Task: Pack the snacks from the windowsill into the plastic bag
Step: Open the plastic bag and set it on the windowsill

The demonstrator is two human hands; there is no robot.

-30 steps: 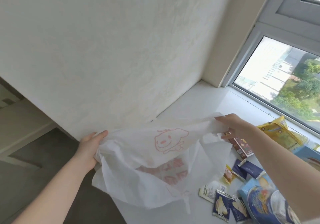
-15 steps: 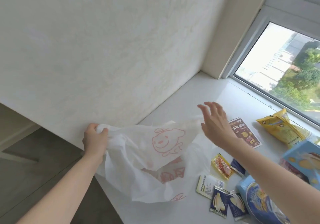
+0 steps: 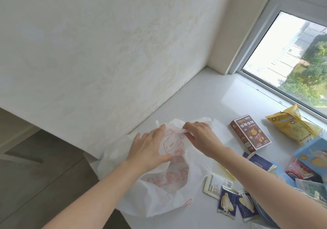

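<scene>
A white plastic bag with a red cartoon print lies crumpled on the white windowsill, close to the wall and partly hanging over the sill's near edge. Both hands are on its upper part. The left hand lies flat on the bag with fingers spread and extended, palm down, gripping nothing. The right hand sits just beside it, its fingers pinched together on a fold of the bag's film near the top edge. The snacks all lie on the sill to the right of the bag, outside it: a brown box with a cartoon bear stands apart toward the window; a yellow packet lies farther right by the window frame; a light blue box is at the right edge. Nearer the camera, a pale sachet touches the bag's right side, and two dark blue sachets lie side by side below it. Another dark blue packet shows just past the right forearm, which crosses over several of the items.
</scene>
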